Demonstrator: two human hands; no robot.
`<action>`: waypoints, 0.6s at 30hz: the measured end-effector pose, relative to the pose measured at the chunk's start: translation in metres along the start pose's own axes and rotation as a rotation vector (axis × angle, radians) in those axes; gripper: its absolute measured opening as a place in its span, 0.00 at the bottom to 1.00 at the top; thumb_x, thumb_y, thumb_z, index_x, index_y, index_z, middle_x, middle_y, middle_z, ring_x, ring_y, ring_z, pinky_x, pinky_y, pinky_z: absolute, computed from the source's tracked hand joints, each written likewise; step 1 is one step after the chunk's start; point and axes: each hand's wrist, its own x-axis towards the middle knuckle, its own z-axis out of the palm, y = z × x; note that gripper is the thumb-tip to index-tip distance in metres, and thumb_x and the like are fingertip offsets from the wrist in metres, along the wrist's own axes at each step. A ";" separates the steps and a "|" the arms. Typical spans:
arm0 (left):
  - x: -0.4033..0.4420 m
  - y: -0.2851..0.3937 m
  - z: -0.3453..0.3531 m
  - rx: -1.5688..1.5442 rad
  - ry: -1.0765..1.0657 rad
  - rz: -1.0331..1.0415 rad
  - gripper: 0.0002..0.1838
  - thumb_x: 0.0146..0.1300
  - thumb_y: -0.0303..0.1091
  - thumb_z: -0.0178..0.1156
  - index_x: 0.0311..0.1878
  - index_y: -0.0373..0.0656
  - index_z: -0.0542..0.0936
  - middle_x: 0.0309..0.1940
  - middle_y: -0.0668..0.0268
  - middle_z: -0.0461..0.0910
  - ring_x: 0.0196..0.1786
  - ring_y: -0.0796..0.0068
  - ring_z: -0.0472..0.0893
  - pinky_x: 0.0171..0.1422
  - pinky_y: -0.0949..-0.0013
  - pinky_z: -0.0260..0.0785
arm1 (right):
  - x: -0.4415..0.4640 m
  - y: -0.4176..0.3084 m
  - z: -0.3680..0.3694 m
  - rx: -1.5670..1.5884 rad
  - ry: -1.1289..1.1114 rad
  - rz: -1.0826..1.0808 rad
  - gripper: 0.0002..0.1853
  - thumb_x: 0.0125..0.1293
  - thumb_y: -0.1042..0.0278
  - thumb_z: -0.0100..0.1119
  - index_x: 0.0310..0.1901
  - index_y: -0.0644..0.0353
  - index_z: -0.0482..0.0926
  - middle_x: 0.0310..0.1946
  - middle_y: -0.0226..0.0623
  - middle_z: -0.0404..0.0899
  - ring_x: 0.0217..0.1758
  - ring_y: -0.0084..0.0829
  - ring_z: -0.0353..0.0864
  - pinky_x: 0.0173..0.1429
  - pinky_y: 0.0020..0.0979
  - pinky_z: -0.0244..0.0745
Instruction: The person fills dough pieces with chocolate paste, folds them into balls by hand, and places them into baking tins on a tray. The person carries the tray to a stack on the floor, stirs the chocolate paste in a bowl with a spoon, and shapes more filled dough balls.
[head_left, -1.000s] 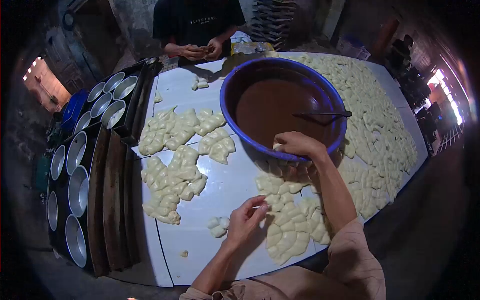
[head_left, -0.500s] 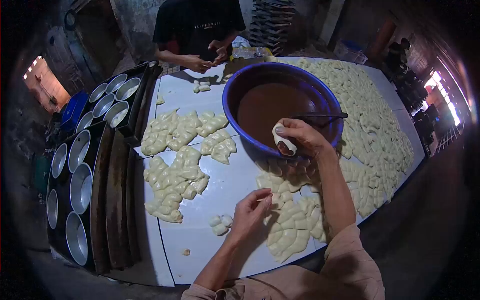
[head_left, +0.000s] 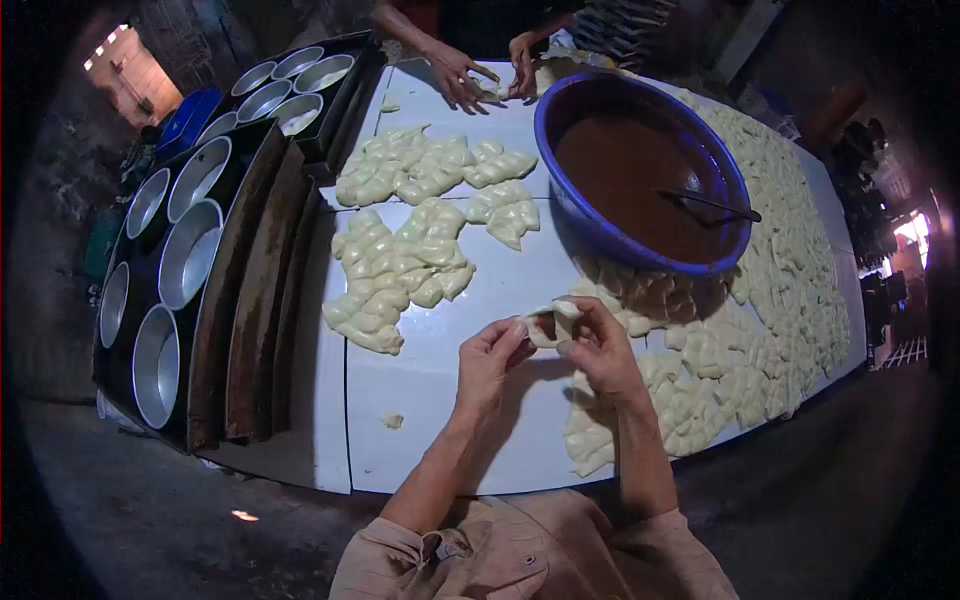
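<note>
A flattened piece of pale dough (head_left: 565,308) with brown filling in its middle is held up over the white table (head_left: 420,385). My left hand (head_left: 488,362) pinches its left edge between thumb and fingers. On the opposite edge, my right hand (head_left: 606,352) grips with thumb and fingertips. Beyond them stands a blue basin (head_left: 640,262) of brown filling (head_left: 625,165), with a dark-handled utensil (head_left: 715,205) resting in it. Joined pieces of dough (head_left: 590,430) lie just below and right of my right hand.
More dough pieces (head_left: 370,290) lie at left, and a broad sheet of them (head_left: 790,250) covers the right side. Round metal tins (head_left: 155,365) stand in dark trays along the left edge. Across the table, another person's hands (head_left: 460,75) handle dough.
My right hand has come down from the basin's rim with the filled dough, and my left hand has joined it. The view has shifted. The other person's hands are now on the table.
</note>
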 end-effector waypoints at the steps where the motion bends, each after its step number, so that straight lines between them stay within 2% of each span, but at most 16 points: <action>1: -0.004 0.001 -0.004 0.033 0.017 0.023 0.16 0.69 0.33 0.63 0.55 0.33 0.81 0.44 0.62 0.85 0.43 0.77 0.83 0.52 0.74 0.77 | -0.005 0.005 0.012 -0.216 0.064 -0.169 0.29 0.56 0.76 0.68 0.61 0.64 0.72 0.60 0.37 0.70 0.60 0.31 0.77 0.68 0.32 0.68; 2: -0.008 0.003 -0.006 0.066 0.034 0.045 0.16 0.68 0.33 0.64 0.55 0.33 0.81 0.45 0.61 0.85 0.44 0.78 0.83 0.50 0.76 0.77 | -0.007 0.014 0.013 -0.563 0.066 -0.321 0.31 0.57 0.75 0.70 0.63 0.63 0.72 0.63 0.40 0.67 0.57 0.33 0.79 0.65 0.32 0.71; 4: -0.016 0.005 -0.007 0.175 0.047 0.082 0.17 0.68 0.33 0.64 0.56 0.33 0.82 0.46 0.61 0.84 0.43 0.79 0.82 0.47 0.77 0.76 | -0.015 0.006 0.044 -0.757 0.175 -0.387 0.25 0.58 0.73 0.70 0.59 0.63 0.77 0.59 0.41 0.72 0.53 0.35 0.81 0.59 0.34 0.75; 5: -0.020 0.005 -0.007 0.231 0.051 0.099 0.17 0.68 0.32 0.65 0.56 0.33 0.82 0.46 0.61 0.84 0.43 0.79 0.82 0.46 0.78 0.76 | -0.017 0.013 0.049 -0.745 0.199 -0.383 0.22 0.59 0.74 0.69 0.56 0.64 0.79 0.55 0.41 0.74 0.51 0.36 0.81 0.57 0.34 0.76; 8: -0.028 0.005 -0.007 0.318 0.096 0.345 0.17 0.67 0.32 0.66 0.56 0.34 0.82 0.43 0.62 0.85 0.41 0.82 0.81 0.43 0.78 0.75 | -0.015 0.038 0.055 -0.694 0.261 -0.393 0.13 0.61 0.74 0.67 0.47 0.67 0.82 0.45 0.40 0.79 0.45 0.34 0.82 0.50 0.32 0.77; 10: -0.030 0.010 -0.011 0.336 0.054 0.279 0.18 0.66 0.33 0.67 0.56 0.36 0.83 0.39 0.64 0.86 0.39 0.83 0.81 0.39 0.79 0.73 | -0.009 0.039 0.056 -0.642 0.278 -0.431 0.09 0.62 0.73 0.67 0.42 0.68 0.83 0.36 0.37 0.81 0.39 0.29 0.81 0.45 0.27 0.76; 11: -0.029 0.015 -0.015 0.358 0.015 0.222 0.17 0.66 0.35 0.67 0.55 0.37 0.83 0.39 0.65 0.86 0.38 0.83 0.82 0.38 0.80 0.73 | -0.010 0.034 0.057 -0.421 0.215 -0.180 0.07 0.63 0.73 0.66 0.41 0.66 0.83 0.32 0.34 0.82 0.36 0.25 0.79 0.42 0.24 0.72; 12: -0.026 0.021 -0.020 0.381 -0.025 0.164 0.17 0.66 0.36 0.67 0.55 0.38 0.84 0.39 0.67 0.86 0.38 0.83 0.82 0.36 0.81 0.72 | -0.013 0.031 0.061 -0.105 0.188 -0.018 0.07 0.63 0.72 0.66 0.41 0.64 0.83 0.31 0.32 0.83 0.35 0.22 0.77 0.40 0.22 0.70; 14: -0.020 0.037 -0.025 0.380 -0.098 0.034 0.18 0.67 0.36 0.65 0.56 0.37 0.82 0.40 0.64 0.85 0.35 0.80 0.83 0.37 0.79 0.76 | -0.015 0.030 0.054 -0.069 0.112 0.097 0.11 0.62 0.71 0.67 0.46 0.64 0.83 0.37 0.33 0.83 0.38 0.23 0.78 0.41 0.22 0.71; 16: -0.018 0.049 -0.032 0.267 -0.133 -0.097 0.18 0.68 0.36 0.64 0.57 0.36 0.81 0.39 0.64 0.85 0.35 0.80 0.83 0.37 0.78 0.77 | -0.024 0.027 0.056 -0.210 0.034 -0.100 0.13 0.63 0.71 0.68 0.49 0.63 0.83 0.41 0.34 0.81 0.41 0.23 0.78 0.42 0.21 0.71; 18: -0.011 0.043 -0.046 0.315 -0.138 -0.056 0.18 0.69 0.36 0.63 0.57 0.35 0.80 0.40 0.63 0.85 0.36 0.78 0.84 0.39 0.76 0.79 | -0.027 0.027 0.058 -0.329 -0.007 -0.235 0.16 0.63 0.71 0.68 0.52 0.61 0.83 0.44 0.35 0.80 0.44 0.24 0.78 0.43 0.22 0.71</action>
